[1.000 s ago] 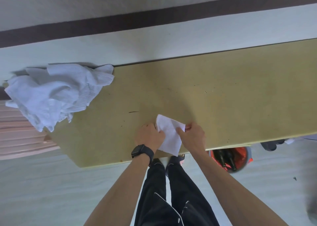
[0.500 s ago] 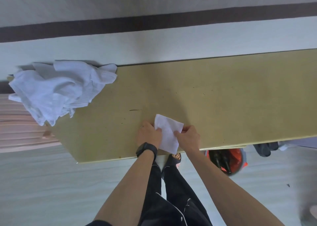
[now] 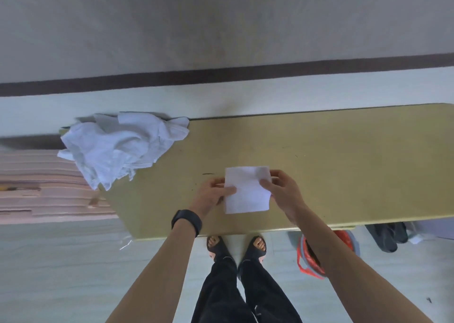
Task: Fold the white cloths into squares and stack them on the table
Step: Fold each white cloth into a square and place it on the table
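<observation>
A person stands at a long yellow-tan surface (image 3: 344, 163) and looks down over both bare forearms. A folded white cloth (image 3: 247, 192), roughly square, sits close to the near edge of the surface, between the two hands. The left hand (image 3: 212, 192) pinches the cloth's left edge, thumb on top. The right hand (image 3: 282, 190) pinches its right edge, fingers curled at the far right corner. Whether the cloth lies flat or is slightly lifted cannot be told. A crumpled pile of white cloths (image 3: 118, 148) rests on the far left end of the surface, well apart. A black wristband (image 3: 186, 220) circles the left wrist.
</observation>
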A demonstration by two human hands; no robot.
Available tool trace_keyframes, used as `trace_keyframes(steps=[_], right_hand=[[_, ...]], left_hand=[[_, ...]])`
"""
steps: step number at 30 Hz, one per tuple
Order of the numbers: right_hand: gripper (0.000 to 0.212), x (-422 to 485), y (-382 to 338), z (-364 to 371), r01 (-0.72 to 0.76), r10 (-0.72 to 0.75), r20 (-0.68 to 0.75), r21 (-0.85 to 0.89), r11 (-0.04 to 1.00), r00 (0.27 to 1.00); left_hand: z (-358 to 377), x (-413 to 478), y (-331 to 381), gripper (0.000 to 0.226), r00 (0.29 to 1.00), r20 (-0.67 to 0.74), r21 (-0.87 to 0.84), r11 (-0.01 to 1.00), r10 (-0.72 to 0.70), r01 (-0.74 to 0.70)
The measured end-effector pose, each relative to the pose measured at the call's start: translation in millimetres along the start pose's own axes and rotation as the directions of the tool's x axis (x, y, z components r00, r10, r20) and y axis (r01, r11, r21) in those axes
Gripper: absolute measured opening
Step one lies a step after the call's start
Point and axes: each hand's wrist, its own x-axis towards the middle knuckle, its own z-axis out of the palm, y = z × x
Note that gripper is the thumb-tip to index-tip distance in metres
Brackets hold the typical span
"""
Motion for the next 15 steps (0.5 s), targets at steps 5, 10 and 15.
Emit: trace_keyframes(steps=[5,10,15], right_hand=[[0.013,-40.2,-67.7,8.2,0.196,-0.193,0.095,-0.021,0.98,0.977],[0.014,-80.2,-115.1,40.1,0.435,-0.404,0.216,-0.121,0.892,0.889],[0.012,-113.7,-119.9,96.0,0.533,-0.428,0.43,-0.161,0.83,0.795]], left_hand=[[-30.7,-76.4,43.9,0.037,0.989,0.016,-0.257,0.956,0.148,-0.138],[-56.4,-143.8,50.1,0.03,0.987,-0.035,-0.398,0.903,0.16,-0.16],[-83.1,-207.5,-1.7,0.027,0.931,-0.328,-0.494,0.81,0.162,-0.315]])
